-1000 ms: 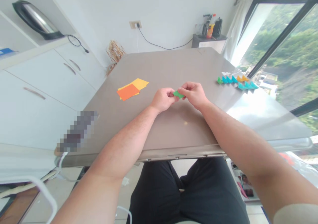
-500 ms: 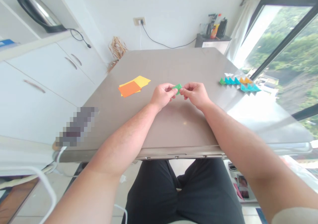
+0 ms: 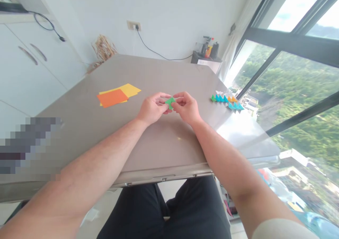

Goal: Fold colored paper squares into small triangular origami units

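A small folded piece of green paper (image 3: 170,101) is held between both hands above the middle of the table. My left hand (image 3: 153,107) pinches its left side with thumb and fingers. On the other side, my right hand (image 3: 186,107) grips the right edge in the same way. Creases show on the paper's face, and the fingers cover its edges. Left of my hands lie an orange paper sheet (image 3: 112,98) and yellow paper sheets (image 3: 130,89) in a loose overlapping pile.
Folded paper boats in green, blue (image 3: 221,98) and orange stand in rows at the table's right, beside the window. A blurred-out object (image 3: 29,140) lies at the left of the grey table (image 3: 164,71). Bottles (image 3: 209,49) stand on a cabinet behind.
The camera view has turned to the right, so everything appears further left. My fingers have shifted on the green paper, which now looks wider and more diamond-shaped.
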### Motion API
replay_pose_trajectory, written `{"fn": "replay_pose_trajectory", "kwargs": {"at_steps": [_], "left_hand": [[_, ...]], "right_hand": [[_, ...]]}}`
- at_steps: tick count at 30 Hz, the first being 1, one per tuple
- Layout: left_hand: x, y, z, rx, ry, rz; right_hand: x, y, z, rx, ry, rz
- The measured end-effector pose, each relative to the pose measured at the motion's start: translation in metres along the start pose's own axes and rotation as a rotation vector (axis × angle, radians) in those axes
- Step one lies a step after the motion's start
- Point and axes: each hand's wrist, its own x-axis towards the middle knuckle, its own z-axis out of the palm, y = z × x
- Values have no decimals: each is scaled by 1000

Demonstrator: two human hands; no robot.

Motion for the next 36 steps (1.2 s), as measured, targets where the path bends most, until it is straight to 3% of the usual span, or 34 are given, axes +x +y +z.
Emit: {"fn": "replay_pose_trajectory", "kwargs": {"at_steps": [7,15,19,27,36], "left_hand": [[1,-3,0,3,22,13],[3,-4,-2,-11,45,-9],[2,-1,-3,-54,76,-10],[-1,-2,1,-105,-33,-12],[0,-1,0,-192,14,-45]], "right_hand": [[2,1,2,111,-77,22],[-3,-4,-4,-35,-135,-30],[-4,-7,-5,-57,-119,-48],[-5,-8,-2,-12,-92,-80],[-5,-15,-2,118,-132,-39]]}}
